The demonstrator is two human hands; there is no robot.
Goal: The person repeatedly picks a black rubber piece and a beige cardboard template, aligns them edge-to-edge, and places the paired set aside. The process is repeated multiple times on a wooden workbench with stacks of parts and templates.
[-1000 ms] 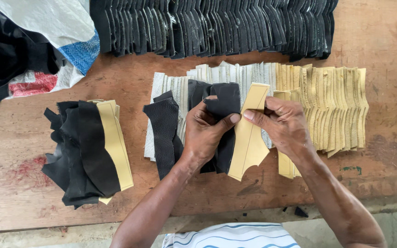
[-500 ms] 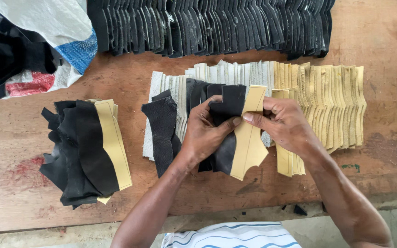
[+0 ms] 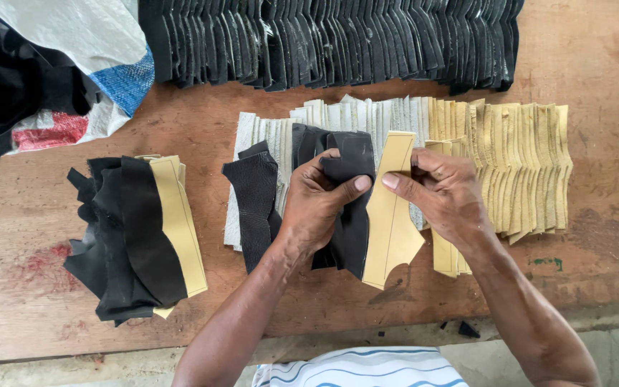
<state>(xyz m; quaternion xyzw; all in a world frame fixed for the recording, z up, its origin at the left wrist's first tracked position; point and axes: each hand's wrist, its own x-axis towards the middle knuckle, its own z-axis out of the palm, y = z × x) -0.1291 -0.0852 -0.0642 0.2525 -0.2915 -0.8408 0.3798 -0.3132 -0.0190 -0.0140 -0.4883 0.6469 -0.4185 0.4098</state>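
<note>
While the left hand [image 3: 317, 204] pinches a black leather piece [image 3: 349, 208] and the right hand [image 3: 445, 193] pinches a tan lining piece [image 3: 390, 215], both sit in front of the fanned tan stack [image 3: 517, 165] on the counter [image 3: 23, 215]. Both pieces look light, thin and floppy; a grip near the top edge, where they meet, seems to suit them best.

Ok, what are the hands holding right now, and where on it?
The left hand pinches a black cut piece near its upper edge; the right hand grips the tan cut piece at its upper right edge, beside the black one.
</note>
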